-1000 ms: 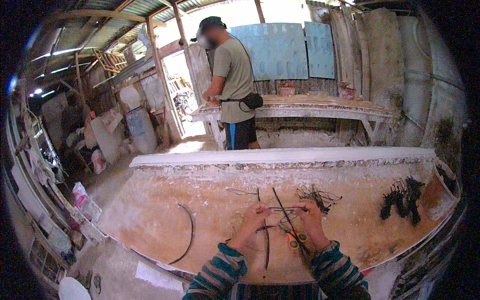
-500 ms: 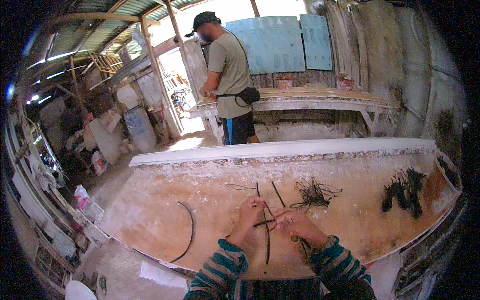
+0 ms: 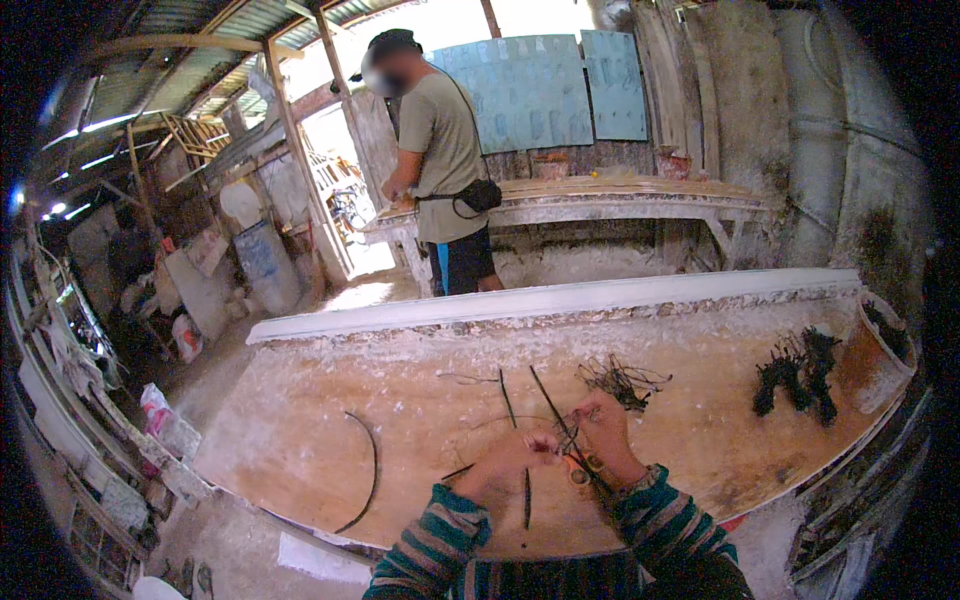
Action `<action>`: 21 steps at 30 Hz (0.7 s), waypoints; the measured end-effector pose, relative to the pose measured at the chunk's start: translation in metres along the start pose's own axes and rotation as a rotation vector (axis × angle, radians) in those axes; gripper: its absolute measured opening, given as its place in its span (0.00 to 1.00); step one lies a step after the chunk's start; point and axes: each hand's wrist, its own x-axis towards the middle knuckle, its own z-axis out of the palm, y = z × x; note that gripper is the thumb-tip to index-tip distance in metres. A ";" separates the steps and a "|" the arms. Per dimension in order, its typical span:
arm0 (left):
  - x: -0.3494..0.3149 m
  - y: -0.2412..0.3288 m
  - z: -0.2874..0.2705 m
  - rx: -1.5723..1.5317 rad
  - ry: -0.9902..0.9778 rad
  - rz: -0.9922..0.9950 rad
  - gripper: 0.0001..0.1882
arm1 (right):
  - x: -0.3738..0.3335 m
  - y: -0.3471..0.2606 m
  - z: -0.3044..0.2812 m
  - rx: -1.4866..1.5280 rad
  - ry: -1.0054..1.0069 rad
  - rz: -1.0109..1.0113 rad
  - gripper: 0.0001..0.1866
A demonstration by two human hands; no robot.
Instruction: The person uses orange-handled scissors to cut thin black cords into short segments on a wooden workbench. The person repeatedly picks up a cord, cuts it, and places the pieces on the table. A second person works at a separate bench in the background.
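My left hand (image 3: 520, 452) is closed in a pinch near the middle of the tabletop, palm partly hidden. Close by on the right, my right hand (image 3: 606, 428) pinches too. A thin dark wire (image 3: 568, 432) runs between the fingers of both. Under the left hand passes a straight dark rod (image 3: 527, 500). Another dark rod (image 3: 546, 392) slants toward my right hand. Beside that hand lies a tool with orange handle loops (image 3: 577, 471), partly covered. Behind it sits a tangled bundle of thin dark wires (image 3: 622, 381).
On the wooden tabletop (image 3: 290, 440), a curved black rod (image 3: 374, 470) lies left and black clumps (image 3: 797, 378) lie right, by a tub (image 3: 872, 362). A raised white ledge (image 3: 560, 302) bounds the far side. Beyond, a person (image 3: 445, 150) stands at a long bench (image 3: 620, 205).
My left hand has moved right and down, away from the crossed rods. My right hand has risen slightly, and the orange-handled tool shows more. The whole view has shifted slightly.
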 end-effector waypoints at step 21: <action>0.009 -0.050 -0.019 -0.286 0.846 -0.099 0.04 | -0.014 -0.001 0.019 0.350 -0.591 -0.369 0.10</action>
